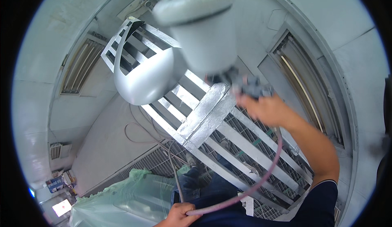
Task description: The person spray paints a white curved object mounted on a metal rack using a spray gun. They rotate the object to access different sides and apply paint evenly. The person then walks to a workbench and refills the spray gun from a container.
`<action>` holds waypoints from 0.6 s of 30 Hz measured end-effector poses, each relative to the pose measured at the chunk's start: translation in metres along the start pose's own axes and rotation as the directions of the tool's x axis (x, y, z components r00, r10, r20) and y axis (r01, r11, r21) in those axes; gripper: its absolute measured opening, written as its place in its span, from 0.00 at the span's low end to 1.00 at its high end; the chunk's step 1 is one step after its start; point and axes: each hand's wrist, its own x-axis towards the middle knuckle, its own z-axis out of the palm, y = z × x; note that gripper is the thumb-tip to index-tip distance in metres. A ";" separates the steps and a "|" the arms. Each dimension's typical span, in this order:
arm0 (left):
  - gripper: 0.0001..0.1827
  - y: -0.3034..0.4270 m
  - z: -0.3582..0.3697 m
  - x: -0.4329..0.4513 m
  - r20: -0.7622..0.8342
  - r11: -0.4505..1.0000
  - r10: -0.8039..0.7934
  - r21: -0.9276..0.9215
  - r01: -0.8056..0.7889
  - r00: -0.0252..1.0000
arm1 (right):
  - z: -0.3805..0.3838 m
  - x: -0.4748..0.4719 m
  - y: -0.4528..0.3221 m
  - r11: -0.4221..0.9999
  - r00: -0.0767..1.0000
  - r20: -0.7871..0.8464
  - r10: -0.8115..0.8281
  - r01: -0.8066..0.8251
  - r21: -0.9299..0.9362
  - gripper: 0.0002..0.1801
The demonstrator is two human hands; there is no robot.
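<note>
My right hand (pixel 265 109) grips a spray gun (pixel 251 86), blurred by motion, with a large pale paint cup (pixel 203 43) on top. From below its grip a reddish air hose (pixel 266 173) curves down to my left hand (pixel 182 214), which is closed around it near the bottom edge. Left of the cup, a curved, glossy silver-painted shell (pixel 144 80) with a long thin arm lies on a silver-coated slatted stand (pixel 202 113). The cup hides part of the shell's right side. Whether the trigger is pulled cannot be seen.
Metal floor grating (pixel 147 159) runs beneath the stand and my feet. Green-tinted plastic sheeting (pixel 128 196) covers a large object at lower left. More hose (pixel 134 139) loops over the floor. Light fixtures (pixel 303 89) are set in the pale walls, and boxes (pixel 58 182) sit at far left.
</note>
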 end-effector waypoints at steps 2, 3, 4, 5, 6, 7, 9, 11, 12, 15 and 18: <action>0.17 0.017 0.006 0.005 0.053 0.997 -0.012 -0.069 0.015 0.999 | -0.002 -0.019 -0.001 0.994 0.960 0.272 0.068 -0.089 0.068 0.17; 0.17 0.016 0.012 0.007 0.053 0.998 0.040 -0.049 -0.038 0.998 | -0.004 -0.025 -0.003 0.968 0.905 0.394 0.160 -0.222 0.115 0.18; 0.17 0.014 0.018 0.008 0.055 0.996 0.091 -0.028 -0.090 0.994 | 0.001 -0.028 0.007 0.950 0.922 0.366 0.128 -0.220 0.221 0.20; 0.17 0.012 0.023 0.009 0.057 0.990 0.141 -0.007 -0.141 0.988 | 0.000 -0.022 0.011 0.949 0.927 0.348 0.139 -0.226 0.222 0.20; 0.17 0.017 0.025 0.013 0.078 0.993 0.117 -0.004 -0.117 0.990 | -0.005 -0.012 0.014 0.947 0.933 0.323 0.155 -0.234 0.222 0.20; 0.17 0.019 0.028 0.016 0.059 0.992 0.125 -0.017 -0.124 0.990 | -0.008 -0.002 0.018 0.945 0.939 0.300 0.167 -0.239 0.222 0.21; 0.17 0.020 0.033 0.018 0.021 0.990 0.134 -0.041 -0.133 0.991 | -0.008 0.026 0.032 0.952 0.987 0.058 0.150 -0.160 0.262 0.20; 0.17 0.012 0.036 0.011 -0.079 0.988 0.129 -0.078 -0.135 0.989 | -0.012 0.053 0.030 0.948 0.973 -0.226 0.053 0.022 0.317 0.18; 0.18 0.009 0.036 0.008 -0.129 0.986 0.125 -0.095 -0.138 0.984 | -0.011 0.064 0.028 0.906 0.917 -0.396 -0.055 0.212 0.366 0.18; 0.19 0.016 0.029 0.002 -0.214 0.982 0.138 -0.095 -0.161 0.967 | -0.018 0.087 0.029 0.951 0.821 -0.569 -0.051 0.213 0.223 0.20; 0.21 0.021 0.013 -0.010 -0.246 0.983 0.125 -0.101 -0.154 0.961 | -0.017 0.091 0.030 0.910 0.843 -0.530 0.087 0.150 0.387 0.20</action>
